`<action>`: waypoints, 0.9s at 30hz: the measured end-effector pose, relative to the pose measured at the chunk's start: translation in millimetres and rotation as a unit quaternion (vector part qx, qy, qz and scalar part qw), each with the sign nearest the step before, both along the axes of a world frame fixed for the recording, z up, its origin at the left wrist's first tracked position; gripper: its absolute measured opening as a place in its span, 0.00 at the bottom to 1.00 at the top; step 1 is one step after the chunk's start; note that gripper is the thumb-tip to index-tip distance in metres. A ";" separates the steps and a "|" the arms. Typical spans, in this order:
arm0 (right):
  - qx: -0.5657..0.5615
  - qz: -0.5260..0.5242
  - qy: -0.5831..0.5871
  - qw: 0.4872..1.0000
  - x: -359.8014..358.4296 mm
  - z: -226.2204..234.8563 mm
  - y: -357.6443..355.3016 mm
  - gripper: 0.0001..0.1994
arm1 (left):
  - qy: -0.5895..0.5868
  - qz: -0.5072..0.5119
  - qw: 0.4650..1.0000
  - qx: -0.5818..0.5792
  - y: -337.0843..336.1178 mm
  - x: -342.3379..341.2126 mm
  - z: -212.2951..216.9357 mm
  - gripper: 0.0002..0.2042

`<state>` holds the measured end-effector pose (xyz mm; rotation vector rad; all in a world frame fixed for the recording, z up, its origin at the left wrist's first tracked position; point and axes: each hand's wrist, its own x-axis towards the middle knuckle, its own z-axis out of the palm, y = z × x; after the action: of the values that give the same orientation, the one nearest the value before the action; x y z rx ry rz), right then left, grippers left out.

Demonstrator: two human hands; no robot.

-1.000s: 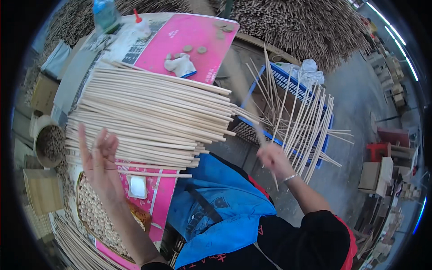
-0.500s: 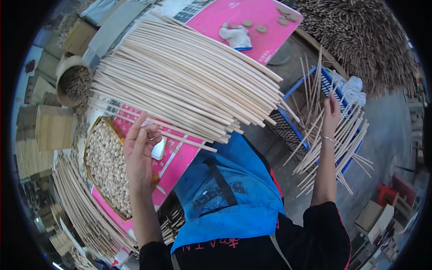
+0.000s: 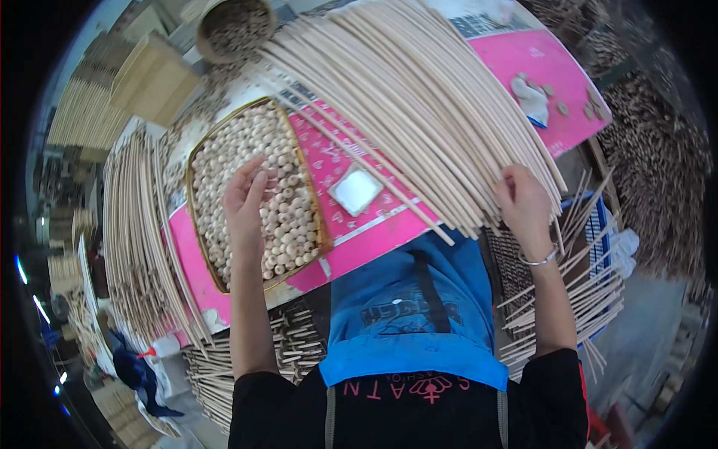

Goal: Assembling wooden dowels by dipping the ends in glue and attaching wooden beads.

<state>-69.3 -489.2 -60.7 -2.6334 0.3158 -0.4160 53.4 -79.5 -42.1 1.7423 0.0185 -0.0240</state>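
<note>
My left hand [image 3: 245, 198] is over a rimmed basket [image 3: 196, 243] of round pale wooden beads [image 3: 288, 243]. Its thumb and fingers are bent close together above the beads; whatever lies between them is hidden. My right hand [image 3: 523, 206] is at the near right ends of a wide layer of long wooden sticks [image 3: 419, 97], fingers curled round the end of a stick. Between the hands, a small square dish [image 3: 355, 191] with white contents rests on the pink table covering [image 3: 374, 243]. One stick [image 3: 374, 173] lies a little apart from the layer, beside the dish.
At right, a blue crate [image 3: 594, 224] holds slanting loose sticks. A white glove [image 3: 529, 99] and several small discs lie on the far pink surface. More sticks [image 3: 138, 239] lie left of the basket. A round tub [image 3: 238, 30] of small brown pieces stands behind.
The view has swung left. My right hand has moved from the crate's sticks to the stick ends on the table. My left hand is now over the beads.
</note>
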 end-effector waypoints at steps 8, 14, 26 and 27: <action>0.448 0.064 -0.126 0.883 32.2 48.4 44.9 0.08 | -0.119 -0.096 0.903 0.402 11.5 13.8 -19.1 0.13; 0.317 0.232 -0.056 0.918 71.4 51.3 122.9 0.07 | -0.168 -0.093 0.847 0.496 9.4 12.5 -29.5 0.11; 0.209 0.306 -0.036 0.928 90.6 21.8 170.0 0.06 | 0.024 -0.053 0.998 0.004 -2.2 -29.0 -26.3 0.11; 0.209 0.307 -0.036 0.928 90.2 22.2 169.8 0.06 | 0.039 -0.055 0.998 -0.007 -2.3 -30.8 -25.8 0.11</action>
<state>20.9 -319.4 -38.5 -2.1389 -0.4018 -0.1984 22.5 -81.8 -67.9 1.7267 -0.0196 -0.1732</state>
